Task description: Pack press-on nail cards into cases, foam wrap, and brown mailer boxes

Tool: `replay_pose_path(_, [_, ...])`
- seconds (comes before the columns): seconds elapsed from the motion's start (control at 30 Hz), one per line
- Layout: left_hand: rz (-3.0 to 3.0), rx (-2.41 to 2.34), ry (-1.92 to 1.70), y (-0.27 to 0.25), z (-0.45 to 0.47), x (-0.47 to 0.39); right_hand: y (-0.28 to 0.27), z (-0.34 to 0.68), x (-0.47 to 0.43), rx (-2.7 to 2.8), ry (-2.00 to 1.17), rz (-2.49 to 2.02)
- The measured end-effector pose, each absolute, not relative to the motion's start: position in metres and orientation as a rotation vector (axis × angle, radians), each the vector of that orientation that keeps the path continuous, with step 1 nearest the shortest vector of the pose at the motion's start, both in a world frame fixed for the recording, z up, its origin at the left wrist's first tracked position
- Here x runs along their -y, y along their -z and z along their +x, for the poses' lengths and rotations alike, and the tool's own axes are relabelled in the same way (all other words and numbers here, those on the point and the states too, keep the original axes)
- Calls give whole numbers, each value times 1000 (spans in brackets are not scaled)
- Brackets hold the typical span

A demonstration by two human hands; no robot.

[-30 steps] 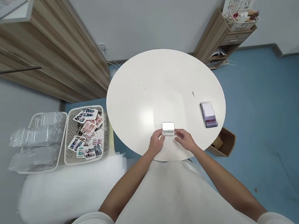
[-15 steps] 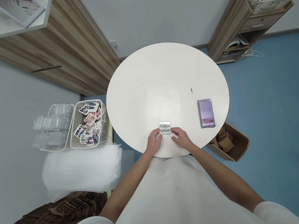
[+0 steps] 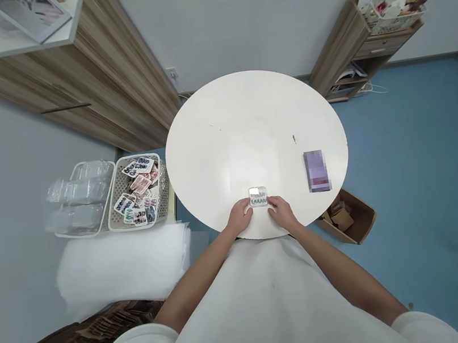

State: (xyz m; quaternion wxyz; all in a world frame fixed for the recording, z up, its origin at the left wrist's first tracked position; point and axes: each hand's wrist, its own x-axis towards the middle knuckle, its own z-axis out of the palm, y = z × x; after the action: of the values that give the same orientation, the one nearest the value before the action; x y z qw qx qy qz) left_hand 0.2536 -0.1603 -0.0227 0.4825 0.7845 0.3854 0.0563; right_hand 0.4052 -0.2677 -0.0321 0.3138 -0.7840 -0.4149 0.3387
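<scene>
A small clear plastic case of press-on nails (image 3: 258,196) is near the front edge of the round white table (image 3: 210,163). Two rows of greenish nails show through its lid, and a bright glare covers part of the upper row. My left hand (image 3: 241,216) grips the case's left side with thumb and fingers. On the opposite side, my right hand (image 3: 281,211) holds the right edge the same way. Whether the case rests on the tabletop or is slightly raised, I cannot tell.
A purple blurred rectangular item (image 3: 317,171) lies on the table's right. Left of the table are a basket of nail cards (image 3: 115,211), a basket of clear packages (image 3: 73,189) and white sheets (image 3: 122,265). An open cardboard box (image 3: 363,220) stands on the floor at right.
The view has shifted slightly. The case sits a little further right in the picture, still between both hands, and a glare now shows on its lid.
</scene>
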Motion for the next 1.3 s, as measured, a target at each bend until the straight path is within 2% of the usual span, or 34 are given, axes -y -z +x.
replay_pose_path(0.8, [2086, -838, -160, 32, 246, 159, 32, 396, 275, 1138, -781, -2050])
replay_pose_path(1.07, [2314, -769, -82, 25, 218, 155, 29, 399, 301, 1590, -726, -2138])
replay_pose_path(1.3, [2410, -747, 41, 20, 215, 153, 30, 399, 285, 1648, -672, -2223])
